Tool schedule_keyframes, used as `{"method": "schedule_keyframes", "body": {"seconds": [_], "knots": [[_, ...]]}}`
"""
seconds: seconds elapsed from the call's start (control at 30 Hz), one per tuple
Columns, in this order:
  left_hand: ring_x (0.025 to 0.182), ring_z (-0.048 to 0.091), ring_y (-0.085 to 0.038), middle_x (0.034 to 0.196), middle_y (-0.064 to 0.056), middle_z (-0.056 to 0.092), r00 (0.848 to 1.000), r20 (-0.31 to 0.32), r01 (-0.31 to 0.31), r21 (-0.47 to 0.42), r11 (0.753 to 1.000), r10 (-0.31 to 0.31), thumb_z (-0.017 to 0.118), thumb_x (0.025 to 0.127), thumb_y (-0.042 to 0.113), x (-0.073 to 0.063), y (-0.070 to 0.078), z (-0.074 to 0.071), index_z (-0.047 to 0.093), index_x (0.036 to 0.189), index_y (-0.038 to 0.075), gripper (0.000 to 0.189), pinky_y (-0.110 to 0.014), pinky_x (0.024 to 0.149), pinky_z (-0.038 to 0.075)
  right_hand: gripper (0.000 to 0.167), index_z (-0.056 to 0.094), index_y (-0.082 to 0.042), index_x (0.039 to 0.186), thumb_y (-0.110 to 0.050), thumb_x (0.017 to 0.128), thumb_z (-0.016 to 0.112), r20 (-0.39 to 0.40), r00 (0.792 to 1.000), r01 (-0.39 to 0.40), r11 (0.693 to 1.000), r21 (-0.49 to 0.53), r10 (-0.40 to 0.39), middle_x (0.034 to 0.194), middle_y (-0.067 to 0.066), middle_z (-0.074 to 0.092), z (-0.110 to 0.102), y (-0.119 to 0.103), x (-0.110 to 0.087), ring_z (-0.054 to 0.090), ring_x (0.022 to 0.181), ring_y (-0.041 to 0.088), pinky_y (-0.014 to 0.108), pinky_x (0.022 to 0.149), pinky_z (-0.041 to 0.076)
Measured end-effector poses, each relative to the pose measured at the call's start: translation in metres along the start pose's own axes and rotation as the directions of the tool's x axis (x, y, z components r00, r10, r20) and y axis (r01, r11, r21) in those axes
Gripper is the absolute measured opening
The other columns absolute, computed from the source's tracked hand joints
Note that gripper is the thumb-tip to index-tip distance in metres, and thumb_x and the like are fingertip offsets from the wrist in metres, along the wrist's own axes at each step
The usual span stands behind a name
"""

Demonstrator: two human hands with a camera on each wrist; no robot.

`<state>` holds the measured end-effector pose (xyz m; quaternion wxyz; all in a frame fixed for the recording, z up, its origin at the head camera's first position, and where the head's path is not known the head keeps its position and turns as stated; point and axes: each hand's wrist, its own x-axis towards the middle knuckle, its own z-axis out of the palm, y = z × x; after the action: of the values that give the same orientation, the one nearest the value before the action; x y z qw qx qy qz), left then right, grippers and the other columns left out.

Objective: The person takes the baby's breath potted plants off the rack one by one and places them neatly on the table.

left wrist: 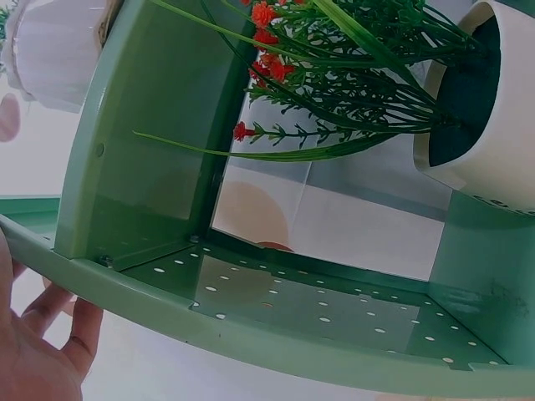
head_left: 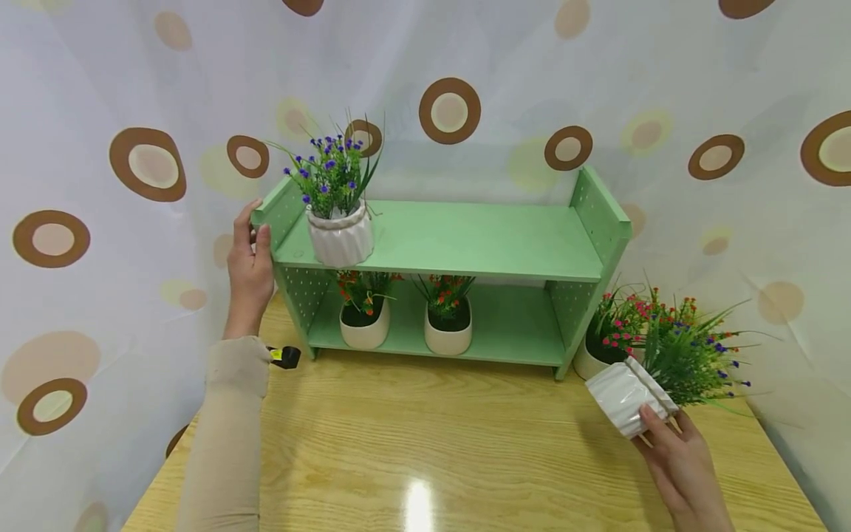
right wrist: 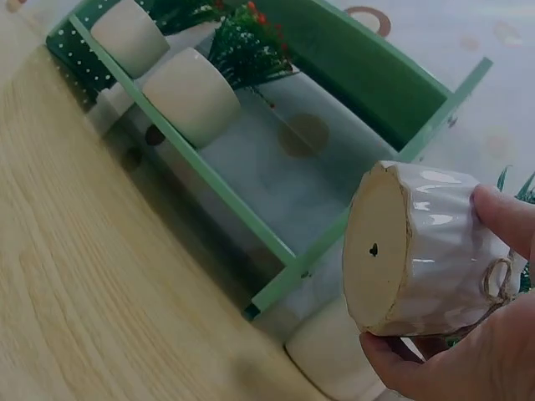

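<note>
My left hand (head_left: 251, 270) grips the upper left side panel of a green two-tier shelf (head_left: 465, 236); the left wrist view shows its fingers (left wrist: 79, 334) at the panel's outer side. My right hand (head_left: 685, 458) holds a white ribbed flowerpot (head_left: 628, 395) with purple flowers, tilted sideways above the table to the right of the shelf. In the right wrist view the flat base of this pot (right wrist: 378, 251) faces the camera, and twine circles its rim. A similar white pot (head_left: 342, 238) with purple flowers stands upright at the left of the top tier.
Two cream pots, a left one (head_left: 366, 325) and a right one (head_left: 448, 329), hold red-orange flowers on the lower tier. Another cream pot (head_left: 588, 360) with pink-red flowers stands right of the shelf, partly hidden. A patterned cloth (head_left: 505, 66) hangs behind the wooden table (head_left: 412, 428).
</note>
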<state>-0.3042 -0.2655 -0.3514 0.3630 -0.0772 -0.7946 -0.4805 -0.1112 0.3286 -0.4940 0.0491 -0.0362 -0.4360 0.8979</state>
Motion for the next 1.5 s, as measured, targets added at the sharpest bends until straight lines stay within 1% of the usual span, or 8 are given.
{"method": "schedule_keyframes", "body": {"seconds": [0.17,0.43,0.67,0.77,0.93,1.1,1.33,1.5], "knots": [[0.113,0.058,-0.023,0.139,-0.020,0.058,1.000,-0.004,0.004,0.005,1.000,-0.004,0.041,0.113,0.036,-0.001,-0.002,-0.001,0.040,0.157,0.033,0.045,-0.023,0.083,0.042,0.028,0.060,-0.022,0.118,0.002,0.105,0.052,-0.076,0.996,-0.049,0.998,0.035,0.051,0.107,-0.003,0.071,-0.010,0.000,0.001,0.073,0.100,0.012,0.030,0.081,0.060],[0.103,0.051,-0.014,0.133,-0.023,0.059,1.000,-0.008,-0.003,-0.010,1.000,0.003,0.041,0.112,0.036,0.000,-0.002,-0.001,0.041,0.157,0.031,0.044,-0.026,0.080,0.039,0.029,0.054,-0.026,0.122,-0.004,0.104,0.059,-0.180,0.971,-0.159,0.987,-0.008,0.155,0.103,-0.007,0.072,-0.019,0.000,0.007,0.073,0.096,0.009,0.029,0.079,0.059],[0.107,0.054,-0.016,0.135,-0.022,0.059,1.000,-0.012,0.004,-0.013,1.000,-0.004,0.041,0.113,0.035,0.000,-0.002,-0.001,0.041,0.156,0.032,0.044,-0.025,0.081,0.040,0.038,0.044,-0.021,0.129,0.002,0.102,0.058,-0.184,0.976,-0.112,0.993,0.032,0.116,0.102,-0.006,0.071,-0.024,0.009,0.009,0.073,0.095,0.010,0.028,0.080,0.060],[0.107,0.054,-0.018,0.135,-0.022,0.059,1.000,-0.008,0.004,-0.008,1.000,-0.004,0.041,0.113,0.035,0.001,-0.001,-0.001,0.041,0.156,0.032,0.044,-0.025,0.081,0.040,0.045,0.038,-0.023,0.133,-0.001,0.101,0.061,-0.254,0.958,-0.141,0.990,-0.008,0.134,0.099,-0.009,0.070,-0.022,0.010,0.013,0.071,0.094,0.007,0.025,0.079,0.059],[0.108,0.056,-0.025,0.135,-0.023,0.059,1.000,-0.003,0.009,-0.014,1.000,-0.010,0.041,0.113,0.033,0.001,0.001,-0.001,0.040,0.156,0.031,0.044,-0.024,0.079,0.041,0.056,0.034,-0.027,0.138,-0.005,0.099,0.067,-0.406,0.898,-0.216,0.973,-0.077,0.167,0.095,-0.013,0.066,-0.013,0.011,0.020,0.068,0.090,0.001,0.020,0.078,0.057],[0.111,0.058,-0.027,0.136,-0.023,0.059,1.000,-0.001,0.021,-0.027,0.999,-0.021,0.042,0.113,0.033,0.001,0.001,0.000,0.041,0.156,0.031,0.044,-0.023,0.079,0.043,0.083,0.019,-0.025,0.160,-0.014,0.097,0.072,-0.507,0.848,-0.287,0.939,-0.187,0.158,0.094,-0.018,0.060,-0.005,0.011,0.026,0.063,0.089,-0.006,0.015,0.078,0.053],[0.109,0.056,-0.022,0.136,-0.023,0.058,1.000,0.002,0.015,-0.005,1.000,-0.015,0.040,0.113,0.037,0.000,0.000,-0.001,0.039,0.156,0.033,0.044,-0.024,0.079,0.042,0.087,0.018,-0.020,0.163,-0.017,0.096,0.074,-0.535,0.839,-0.290,0.914,-0.283,0.101,0.103,-0.017,0.056,0.000,0.014,0.028,0.060,0.092,-0.008,0.012,0.080,0.051],[0.108,0.056,-0.020,0.137,-0.022,0.058,1.000,0.007,0.006,-0.005,1.000,-0.006,0.039,0.113,0.037,0.000,0.000,0.000,0.039,0.157,0.033,0.044,-0.024,0.079,0.042,0.103,0.003,-0.018,0.168,-0.019,0.095,0.076,-0.528,0.848,-0.294,0.874,-0.386,0.052,0.122,-0.010,0.046,0.002,0.019,0.026,0.055,0.098,-0.006,0.011,0.082,0.051]]}}
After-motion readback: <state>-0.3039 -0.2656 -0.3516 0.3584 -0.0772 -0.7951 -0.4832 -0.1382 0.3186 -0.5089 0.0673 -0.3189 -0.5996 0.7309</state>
